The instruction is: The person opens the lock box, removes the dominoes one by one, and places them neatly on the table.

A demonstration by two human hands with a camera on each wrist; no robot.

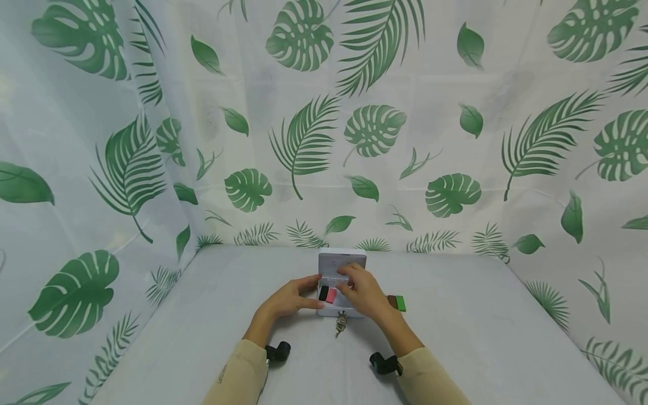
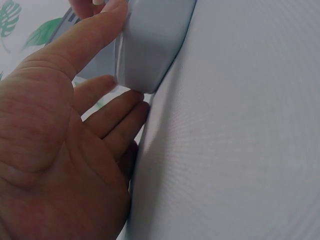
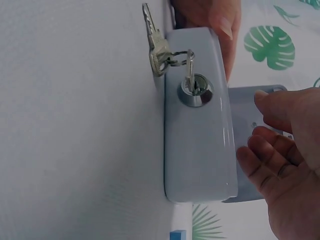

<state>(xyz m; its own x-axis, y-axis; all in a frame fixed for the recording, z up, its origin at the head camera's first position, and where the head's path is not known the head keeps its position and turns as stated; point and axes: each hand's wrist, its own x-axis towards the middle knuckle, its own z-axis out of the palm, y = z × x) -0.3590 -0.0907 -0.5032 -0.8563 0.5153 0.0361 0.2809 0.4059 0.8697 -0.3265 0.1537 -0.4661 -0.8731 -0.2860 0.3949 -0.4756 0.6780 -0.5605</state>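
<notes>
A pale grey metal cash box [image 1: 326, 311] stands on the table with its lid [image 1: 328, 263] raised at the back. Inside, toward the left, lie a black block [image 1: 323, 293] and a pink block [image 1: 331, 296]. My left hand [image 1: 286, 298] grips the box's left end, thumb at the front corner and fingers toward the back. Over the right part of the box hovers my right hand [image 1: 364, 292], fingers loosely bent and nothing visible between them. It hides part of the interior. A key sits in the front lock [image 3: 196, 90], with more keys [image 3: 159, 52] hanging from its ring.
Right of the box, partly behind the right forearm, are a brown block [image 1: 392, 302] and a green block [image 1: 401, 304]. A small blue piece [image 3: 177, 235] shows beyond the box in the right wrist view. Leaf-printed curtains [image 1: 314, 219] rise behind the white table [image 1: 455, 337].
</notes>
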